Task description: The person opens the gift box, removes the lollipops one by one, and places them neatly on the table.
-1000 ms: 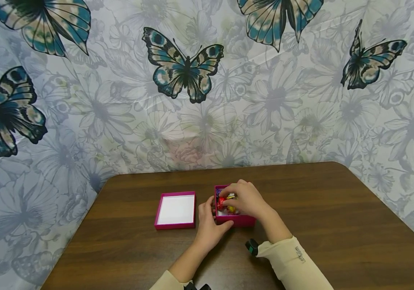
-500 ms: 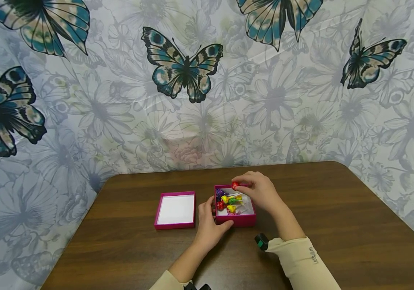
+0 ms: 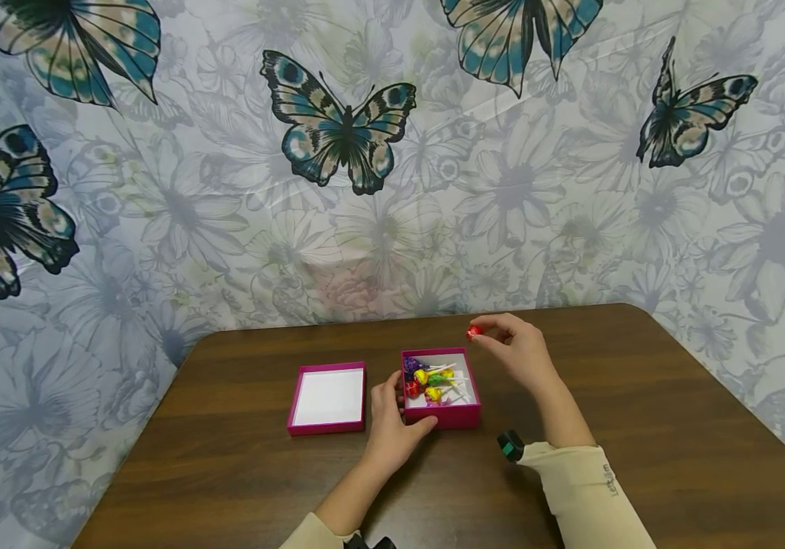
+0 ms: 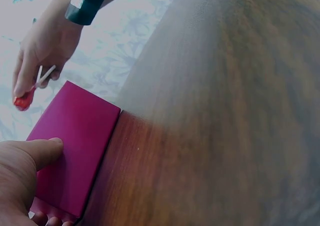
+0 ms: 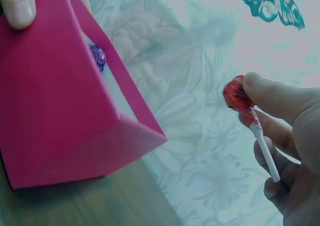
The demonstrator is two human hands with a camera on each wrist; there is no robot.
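Right grip (image 3: 526, 355): pinching red-wrapped round lollipop (image 5: 236, 93) by its head, white stick (image 5: 266, 156) slanting beside the lower fingers | Lollipop: aloft near far right corner of open magenta box (image 3: 443, 417) | Left grip (image 3: 390, 432): holding box's near left corner

From my remote post I saw a brown wood-grain bench (image 3: 639, 396), its far corners rounded; beyond its far edge rose a pale floral backdrop (image 3: 516, 252) printed with teal-and-black butterflies (image 3: 347, 141).
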